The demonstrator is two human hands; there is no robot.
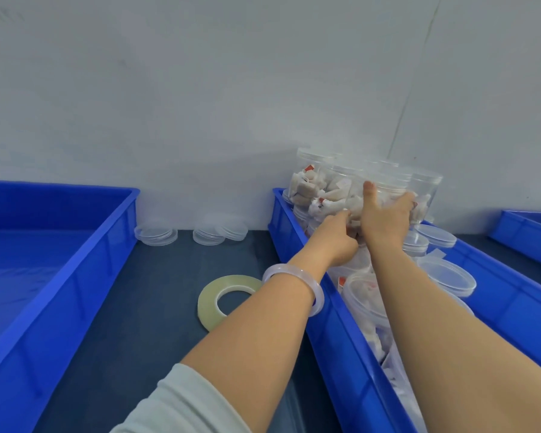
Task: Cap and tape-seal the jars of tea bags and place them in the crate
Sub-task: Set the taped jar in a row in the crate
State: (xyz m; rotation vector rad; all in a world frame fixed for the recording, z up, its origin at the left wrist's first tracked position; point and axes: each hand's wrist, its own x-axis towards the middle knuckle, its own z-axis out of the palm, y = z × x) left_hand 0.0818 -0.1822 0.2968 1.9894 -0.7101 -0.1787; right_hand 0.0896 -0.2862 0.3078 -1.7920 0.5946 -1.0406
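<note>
Both arms stretch forward to jars [313,189] stacked high in the right crate [334,323]: the right hand [384,223] wraps its fingers round a top jar [391,182], thumb up, probably to lift it out, while the left hand [338,242] curls against the stack below, grip unclear, likely steadying it; tape [208,303] lies on the table [138,292].

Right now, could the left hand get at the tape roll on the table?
Probably yes: the tape roll lies flat by the left forearm, nothing on it; the left hand need only draw back from the jars.
</note>
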